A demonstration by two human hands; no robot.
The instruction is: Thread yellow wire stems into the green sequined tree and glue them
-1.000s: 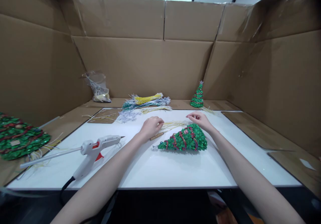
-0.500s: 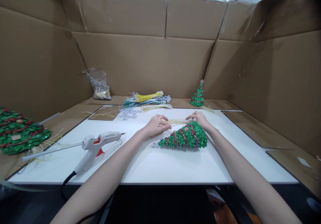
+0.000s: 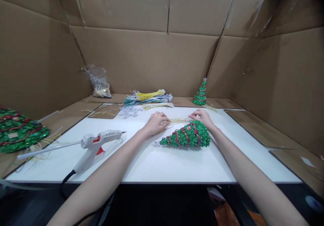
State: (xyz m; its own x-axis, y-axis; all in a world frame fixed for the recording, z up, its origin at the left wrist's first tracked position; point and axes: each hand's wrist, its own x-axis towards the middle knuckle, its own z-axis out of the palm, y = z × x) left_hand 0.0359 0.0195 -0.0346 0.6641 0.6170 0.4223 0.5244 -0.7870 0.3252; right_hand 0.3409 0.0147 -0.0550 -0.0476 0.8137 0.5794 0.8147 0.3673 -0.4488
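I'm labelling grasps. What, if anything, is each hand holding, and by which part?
The left hand and right hand are at opposite ends of the pale yellow strands; whether either actually grips them cannot be told.

White tabletop (image 3: 177,168): green tinsel tree (image 3: 189,135) on side, glue gun (image 3: 88,149), yellowish strands (image 3: 178,120), clear pieces (image 3: 130,112).

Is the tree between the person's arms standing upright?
No, the tree lies on its side on the white tabletop.
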